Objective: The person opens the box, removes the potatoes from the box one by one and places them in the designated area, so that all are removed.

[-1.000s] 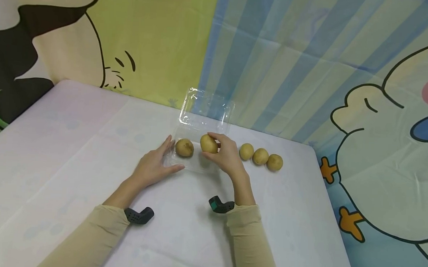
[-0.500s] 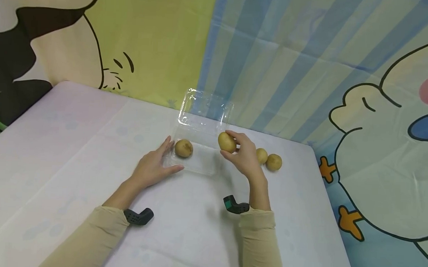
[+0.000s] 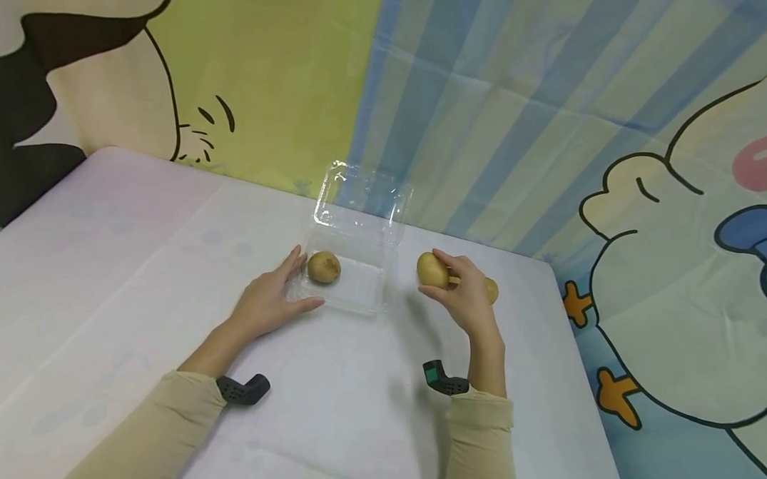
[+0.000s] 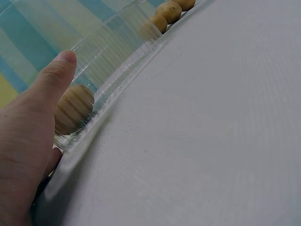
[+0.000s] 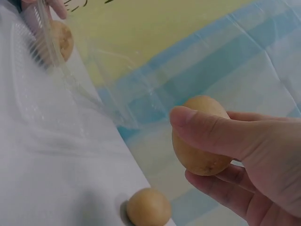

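My right hand (image 3: pixel 467 297) pinches a potato (image 3: pixel 432 270) between thumb and fingers, raised above the table to the right of the clear plastic clamshell box (image 3: pixel 348 308). In the right wrist view, the thumb crosses the front of this potato (image 5: pixel 200 162). The box's lid stands up at the back, and one potato (image 3: pixel 324 267) lies in its left end. My left hand (image 3: pixel 265 307) rests against that left end, thumb and fingers spread and fairly straight. Behind my right hand, loose potatoes (image 3: pixel 493 291) on the table are mostly covered; several show in the left wrist view (image 4: pixel 168 12).
A white cloth covers the table (image 3: pixel 338 395). Behind it hangs a printed backdrop (image 3: pixel 287 85) with cartoon figures, close to the raised lid (image 3: pixel 362 196). Each wrist carries a small black camera (image 3: pixel 243 389).
My right hand has carried the potato from above the box to the right, towards the loose row. The left hand and the other potato in the box stay put.
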Demonstrator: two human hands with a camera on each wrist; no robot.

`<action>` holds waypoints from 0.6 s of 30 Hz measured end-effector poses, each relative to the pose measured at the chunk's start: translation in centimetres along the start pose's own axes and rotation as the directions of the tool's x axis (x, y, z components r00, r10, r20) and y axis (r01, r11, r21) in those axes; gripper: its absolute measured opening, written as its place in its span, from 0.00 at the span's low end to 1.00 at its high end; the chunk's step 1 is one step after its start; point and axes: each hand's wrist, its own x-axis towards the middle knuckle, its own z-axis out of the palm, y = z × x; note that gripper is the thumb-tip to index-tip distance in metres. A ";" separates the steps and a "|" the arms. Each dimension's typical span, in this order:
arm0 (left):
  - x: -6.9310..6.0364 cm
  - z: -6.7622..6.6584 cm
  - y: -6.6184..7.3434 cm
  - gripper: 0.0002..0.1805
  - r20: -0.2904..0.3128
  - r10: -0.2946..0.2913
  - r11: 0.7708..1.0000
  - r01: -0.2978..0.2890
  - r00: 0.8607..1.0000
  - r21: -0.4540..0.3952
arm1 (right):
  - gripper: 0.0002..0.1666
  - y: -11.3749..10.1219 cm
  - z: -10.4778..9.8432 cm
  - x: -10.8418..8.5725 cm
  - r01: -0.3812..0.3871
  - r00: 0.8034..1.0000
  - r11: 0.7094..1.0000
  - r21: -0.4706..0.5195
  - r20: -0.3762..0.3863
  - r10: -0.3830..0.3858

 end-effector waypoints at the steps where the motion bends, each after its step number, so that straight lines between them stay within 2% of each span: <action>1: 0.0 0.0 0.0 0.64 -0.001 0.001 1.000 -0.001 1.000 0.000 | 0.42 0.2 -0.1 -0.1 -0.008 1.000 1.000 -0.001 0.002 0.008; 9: -0.1 -0.1 -0.1 0.64 0.000 -0.005 1.000 0.005 1.000 -0.002 | 0.45 1.4 -0.6 -0.8 -0.056 0.998 0.998 -0.011 -0.002 0.056; 15: 0.0 0.0 -0.1 0.64 0.001 -0.005 1.000 0.005 1.000 -0.001 | 0.38 2.7 -0.7 -0.9 -0.024 1.000 1.000 -0.017 0.003 0.024; 18: 0.0 0.1 -0.2 0.64 -0.001 -0.002 1.000 0.002 1.000 -0.003 | 0.37 3.2 -0.7 -1.1 -0.035 0.999 0.999 -0.022 0.037 0.036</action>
